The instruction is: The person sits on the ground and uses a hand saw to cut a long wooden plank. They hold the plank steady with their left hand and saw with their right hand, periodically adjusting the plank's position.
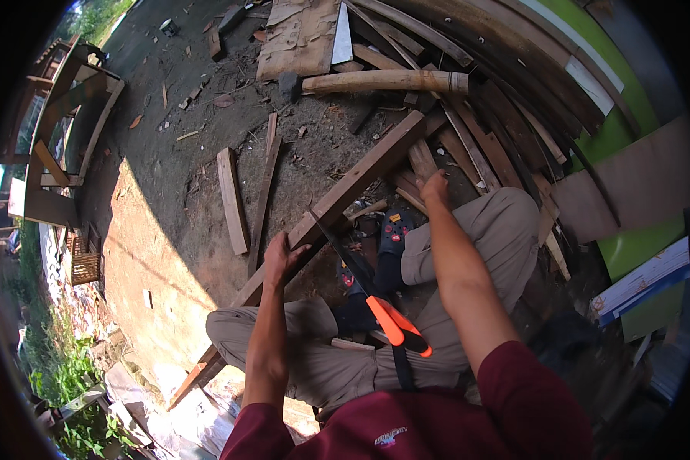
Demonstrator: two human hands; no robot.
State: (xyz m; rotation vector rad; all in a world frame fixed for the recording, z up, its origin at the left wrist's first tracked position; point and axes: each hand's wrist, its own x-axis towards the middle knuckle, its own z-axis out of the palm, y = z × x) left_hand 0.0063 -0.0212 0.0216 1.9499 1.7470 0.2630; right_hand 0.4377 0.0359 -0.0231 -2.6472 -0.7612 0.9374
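Note:
A long brown wooden beam (353, 182) runs slantwise in front of me, from near my left knee up to the far right. My left hand (281, 259) is closed over its near part. With my right hand (434, 186) I grip the end of a short wooden block (421, 158), which lies against or close beside the beam's far end. A handsaw (395, 323) with an orange and black handle leans between my legs, with neither hand on it. Its dark blade tip meets the beam just beyond my left hand; I cannot tell whether it sits in a cut.
Stacked planks (506, 115) crowd the right side. A round log (383, 82) lies across the far side beside a dark stone (289, 87). Two loose wood strips, one of them pale (232, 201), rest on the dirt at left. A wooden frame (73, 130) stands farther left.

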